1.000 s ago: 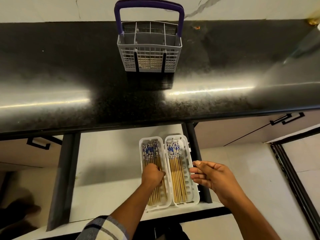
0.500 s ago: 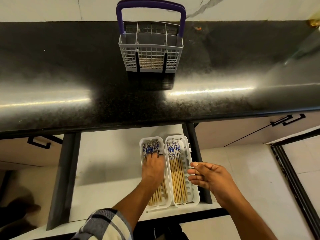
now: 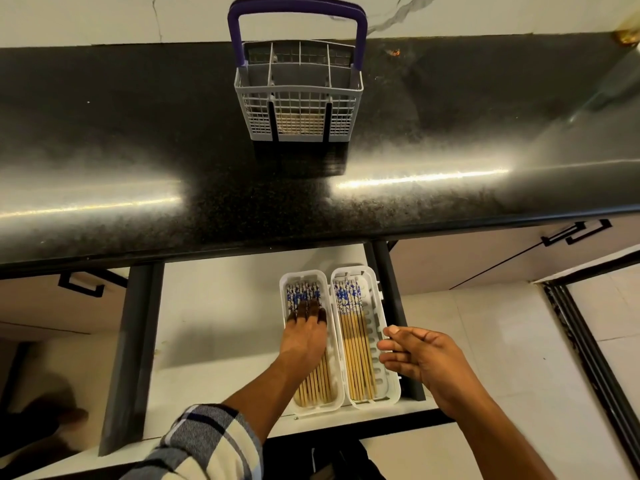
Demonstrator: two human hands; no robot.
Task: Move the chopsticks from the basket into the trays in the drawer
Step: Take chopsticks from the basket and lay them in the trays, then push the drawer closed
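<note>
Left hand (image 3: 304, 336) lies flat, fingers spread, pressing on the chopsticks (image 3: 313, 379) in the left white tray (image 3: 284, 282). Right hand (image 3: 420, 356) hovers just beside the right tray (image 3: 388, 386), loosely curled, holding nothing. Both trays sit side by side in the open drawer (image 3: 221, 306). On the black countertop (image 3: 138, 133) stands the grey cutlery basket (image 3: 298, 98) with purple handle. No writing is legible.

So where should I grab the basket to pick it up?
Grab the basket by its purple handle, coming down from above. The handle arches upright over the open top with space under it for fingers, and the basket stands alone on the counter.
</note>
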